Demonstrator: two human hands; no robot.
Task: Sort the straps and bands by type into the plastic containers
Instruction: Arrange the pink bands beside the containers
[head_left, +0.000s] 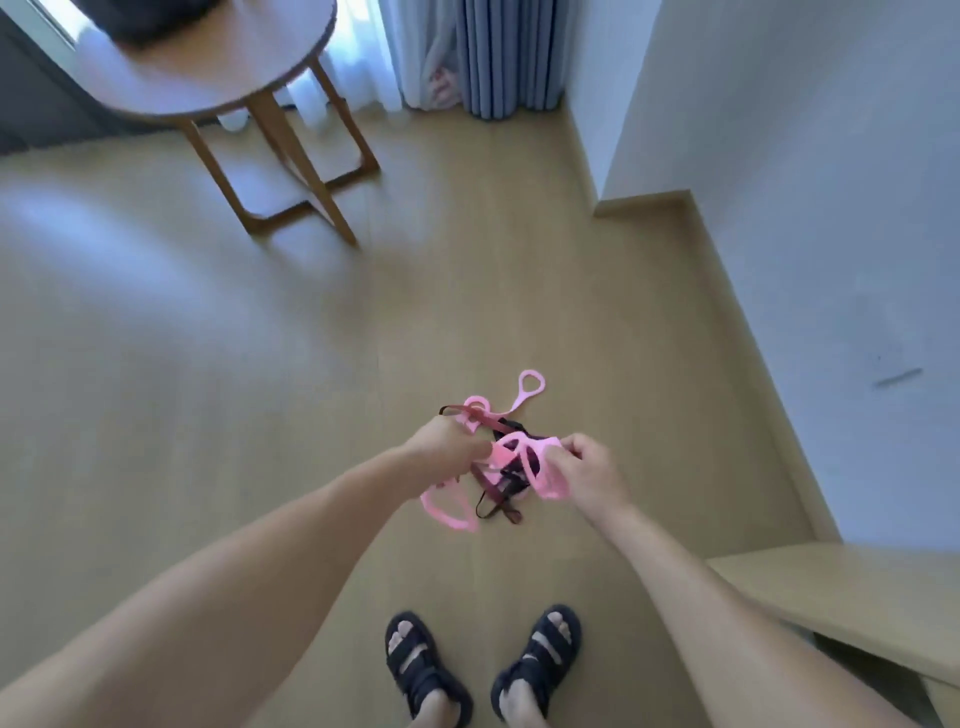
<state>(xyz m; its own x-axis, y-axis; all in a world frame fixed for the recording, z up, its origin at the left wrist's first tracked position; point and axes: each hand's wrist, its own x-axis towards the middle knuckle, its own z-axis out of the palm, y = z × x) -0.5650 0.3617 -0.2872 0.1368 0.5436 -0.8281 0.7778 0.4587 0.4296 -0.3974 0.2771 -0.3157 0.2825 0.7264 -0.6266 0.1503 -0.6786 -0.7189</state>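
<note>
Left hand and right hand hold pink bands, seemingly tangled.

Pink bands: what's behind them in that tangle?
Dark straps thread behind and below the pink bands, which the left hand and right hand both grip. Strap count unclear: fingers and bands cover parts.

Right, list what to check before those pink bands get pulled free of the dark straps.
1. Left hand grip: ok, its fingers are curled round the pink bands.
2. Right hand grip: ok, it pinches a pink loop.
3. Bands free of the dark straps: not ok, they are tangled together between the hands.
4. Plastic containers in sight: not ok, none in view.
5. Round table within reach: cannot tell.
</note>
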